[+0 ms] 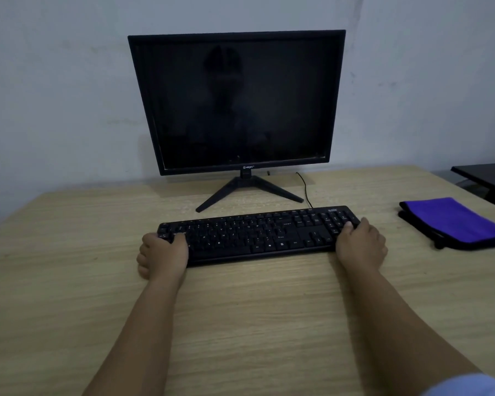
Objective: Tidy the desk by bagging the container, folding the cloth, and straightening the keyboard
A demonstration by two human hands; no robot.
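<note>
Both hands are on the keyboard, one at each end: the left hand grips the near left corner with its thumb over the keys, and the right hand grips the near right corner, thumb on the number pad. The keyboard lies flat on the counter, between the two hands and just short of the monitor stand beyond them; its long edge runs roughly parallel to the monitor base, with a slight tilt that the wide-angle lens may account for. Judgement: the straightening step is in hand and close to finished, pending release. The cloth, purple with a dark border, lies well to the right of the right hand near the counter's far right edge, folded into a neat flat rectangle; that step reads as done. No container or bag can be identified with certainty; a dark item with a small tab shows beneath or beside the cloth, and whether it is a bag cannot be told. Bagging therefore cannot be confirmed from this view, though no loose container remains visible on the counter
</note>
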